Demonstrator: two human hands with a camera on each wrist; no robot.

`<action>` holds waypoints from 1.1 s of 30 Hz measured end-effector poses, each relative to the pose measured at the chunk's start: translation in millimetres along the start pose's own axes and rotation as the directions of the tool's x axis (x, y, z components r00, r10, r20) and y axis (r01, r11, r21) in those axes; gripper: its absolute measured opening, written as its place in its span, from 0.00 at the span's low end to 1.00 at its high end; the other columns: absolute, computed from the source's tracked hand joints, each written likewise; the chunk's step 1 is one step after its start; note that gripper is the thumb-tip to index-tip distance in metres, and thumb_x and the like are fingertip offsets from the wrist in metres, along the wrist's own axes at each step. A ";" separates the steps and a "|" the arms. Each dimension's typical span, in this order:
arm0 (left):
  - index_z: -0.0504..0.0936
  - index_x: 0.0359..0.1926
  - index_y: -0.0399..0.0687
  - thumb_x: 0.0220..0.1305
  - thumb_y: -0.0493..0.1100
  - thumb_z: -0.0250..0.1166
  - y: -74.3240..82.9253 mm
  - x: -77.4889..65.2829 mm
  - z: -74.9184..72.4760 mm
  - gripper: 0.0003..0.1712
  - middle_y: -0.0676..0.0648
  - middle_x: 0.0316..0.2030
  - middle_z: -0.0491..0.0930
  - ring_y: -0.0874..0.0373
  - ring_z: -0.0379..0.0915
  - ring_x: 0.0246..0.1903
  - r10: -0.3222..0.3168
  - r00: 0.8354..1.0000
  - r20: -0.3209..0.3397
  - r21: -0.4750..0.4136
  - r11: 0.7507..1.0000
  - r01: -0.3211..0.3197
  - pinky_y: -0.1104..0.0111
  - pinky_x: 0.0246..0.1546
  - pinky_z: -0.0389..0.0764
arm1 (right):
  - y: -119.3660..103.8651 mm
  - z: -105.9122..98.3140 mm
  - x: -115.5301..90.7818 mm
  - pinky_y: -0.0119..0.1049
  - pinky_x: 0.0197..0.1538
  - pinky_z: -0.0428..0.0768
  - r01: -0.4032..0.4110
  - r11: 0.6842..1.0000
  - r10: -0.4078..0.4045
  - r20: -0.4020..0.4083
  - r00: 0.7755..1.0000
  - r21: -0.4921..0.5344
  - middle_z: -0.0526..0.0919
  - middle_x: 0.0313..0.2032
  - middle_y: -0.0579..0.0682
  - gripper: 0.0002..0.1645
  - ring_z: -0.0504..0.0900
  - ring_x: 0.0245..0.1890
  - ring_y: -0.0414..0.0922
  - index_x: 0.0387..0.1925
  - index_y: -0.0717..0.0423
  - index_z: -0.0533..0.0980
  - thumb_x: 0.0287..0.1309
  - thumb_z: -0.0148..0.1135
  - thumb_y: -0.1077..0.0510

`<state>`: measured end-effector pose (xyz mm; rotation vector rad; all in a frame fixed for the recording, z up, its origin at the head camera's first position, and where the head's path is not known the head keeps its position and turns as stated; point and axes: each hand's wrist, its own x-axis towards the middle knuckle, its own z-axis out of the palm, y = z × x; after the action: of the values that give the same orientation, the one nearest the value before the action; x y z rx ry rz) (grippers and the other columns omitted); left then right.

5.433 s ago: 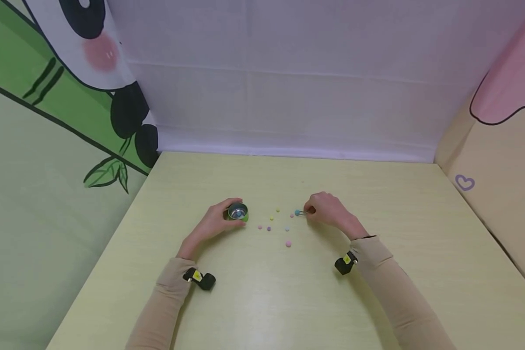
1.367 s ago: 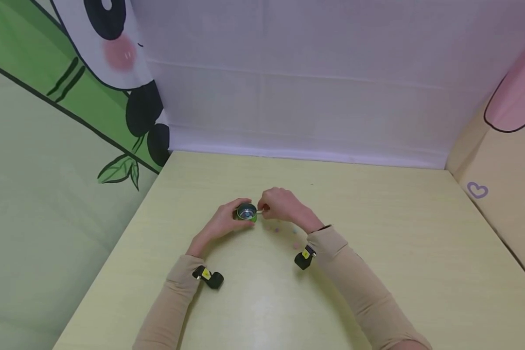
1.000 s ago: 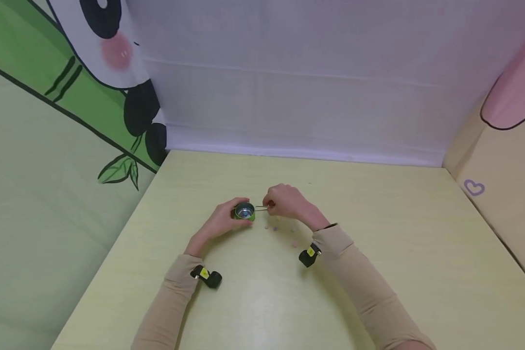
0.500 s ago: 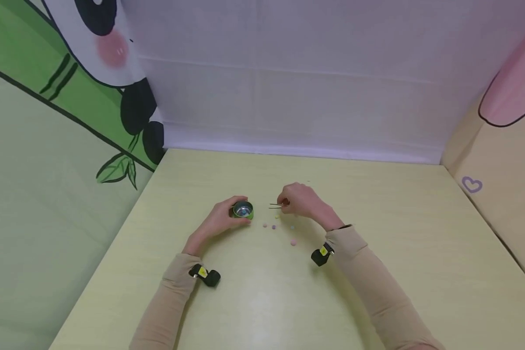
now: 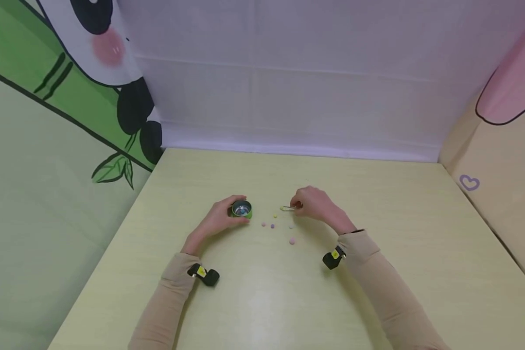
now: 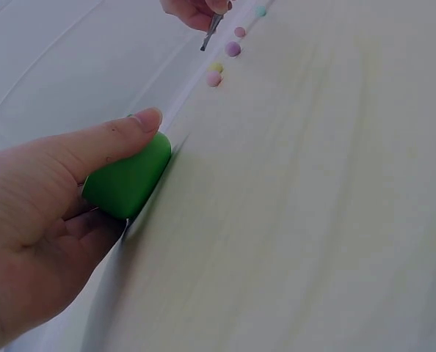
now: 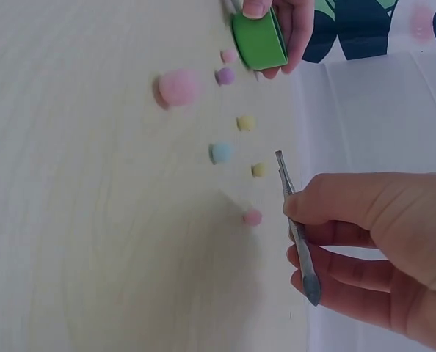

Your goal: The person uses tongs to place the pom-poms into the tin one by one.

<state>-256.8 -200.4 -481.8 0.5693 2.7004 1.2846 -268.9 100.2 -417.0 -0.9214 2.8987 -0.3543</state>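
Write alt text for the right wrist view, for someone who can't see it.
A right hand pinches empty silver tweezers over a pale table. Seven pink, purple, yellow and blue balls lie scattered on it, the largest pink. At the top, the left hand grips a green cup.

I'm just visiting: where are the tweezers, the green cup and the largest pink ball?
Tweezers (image 7: pixel 299 239): right wrist view, middle of the shaft.
Green cup (image 6: pixel 132 177): left wrist view, on the outer wall.
Largest pink ball (image 7: pixel 180 87): right wrist view, its middle.
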 end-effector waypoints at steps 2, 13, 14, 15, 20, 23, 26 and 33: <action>0.70 0.68 0.44 0.53 0.47 0.77 0.8 1.9 1.9 0.42 0.37 0.61 0.77 0.41 0.72 0.63 -0.005 1.000 -0.005 -0.004 1.000 0.005 0.49 0.67 0.72 | 7.0 -0.6 -2.9 0.30 0.31 0.71 -0.001 1.000 0.001 -0.002 1.000 -0.001 0.84 0.29 0.46 0.04 0.73 0.29 0.40 0.33 0.53 0.86 0.56 0.67 0.62; 0.70 0.68 0.43 0.53 0.46 0.77 2.7 2.9 3.6 0.42 0.38 0.62 0.77 0.42 0.72 0.63 -0.012 1.000 -0.009 -0.012 1.000 0.012 0.49 0.67 0.72 | 22.6 2.2 -12.2 0.32 0.34 0.75 -0.069 0.998 0.068 0.036 0.997 0.010 0.86 0.32 0.47 0.06 0.76 0.30 0.40 0.36 0.54 0.87 0.57 0.66 0.63; 0.70 0.68 0.43 0.53 0.46 0.77 3.2 2.7 3.6 0.42 0.38 0.62 0.77 0.42 0.72 0.63 -0.013 1.000 -0.010 -0.013 1.000 0.012 0.49 0.67 0.72 | 23.3 2.7 -12.4 0.32 0.34 0.75 -0.070 0.997 0.070 0.040 0.997 0.010 0.86 0.32 0.47 0.06 0.76 0.30 0.40 0.36 0.54 0.87 0.57 0.66 0.62; 0.70 0.68 0.43 0.53 0.46 0.77 3.5 2.7 3.7 0.42 0.38 0.62 0.77 0.42 0.72 0.63 -0.012 1.000 -0.010 -0.013 1.000 0.012 0.49 0.67 0.72 | 24.0 3.2 -12.5 0.32 0.34 0.75 -0.070 0.997 0.070 0.040 0.997 0.009 0.86 0.32 0.47 0.06 0.76 0.30 0.40 0.36 0.54 0.87 0.57 0.66 0.62; 0.70 0.68 0.44 0.53 0.46 0.77 4.3 2.7 4.1 0.42 0.38 0.62 0.77 0.41 0.72 0.62 -0.011 1.000 -0.012 -0.012 1.000 0.010 0.49 0.67 0.72 | 27.0 6.6 -13.6 0.31 0.33 0.73 -0.064 0.998 0.064 0.041 0.997 0.009 0.86 0.32 0.46 0.06 0.74 0.30 0.40 0.36 0.53 0.86 0.57 0.66 0.62; 0.70 0.68 0.44 0.52 0.46 0.77 3.7 2.7 4.1 0.43 0.38 0.62 0.77 0.41 0.72 0.63 -0.013 1.000 -0.010 -0.014 1.000 0.013 0.49 0.67 0.72 | 26.8 7.0 -14.7 0.30 0.32 0.71 -0.060 0.998 0.060 0.039 0.997 0.010 0.86 0.32 0.47 0.06 0.73 0.30 0.40 0.35 0.54 0.86 0.57 0.66 0.63; 0.70 0.68 0.44 0.52 0.46 0.77 3.5 2.3 3.7 0.43 0.38 0.62 0.76 0.42 0.72 0.63 -0.011 1.000 -0.010 -0.017 1.000 0.011 0.50 0.66 0.72 | 25.3 6.0 -15.4 0.30 0.32 0.70 -0.063 0.998 0.062 0.036 0.997 0.012 0.85 0.31 0.47 0.06 0.72 0.29 0.40 0.34 0.54 0.86 0.57 0.66 0.63; 0.70 0.68 0.43 0.52 0.46 0.77 3.9 0.8 2.6 0.43 0.37 0.62 0.76 0.41 0.73 0.62 -0.002 1.000 -0.013 -0.024 1.000 0.002 0.49 0.66 0.73 | 23.8 5.7 -16.0 0.30 0.31 0.69 -0.063 0.998 0.062 0.036 0.997 0.004 0.85 0.30 0.46 0.05 0.72 0.29 0.40 0.34 0.53 0.86 0.57 0.66 0.62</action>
<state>-255.8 -195.9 -480.4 0.5569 2.6913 1.3239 -268.3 127.3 -428.3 -0.8253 2.8848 -0.3368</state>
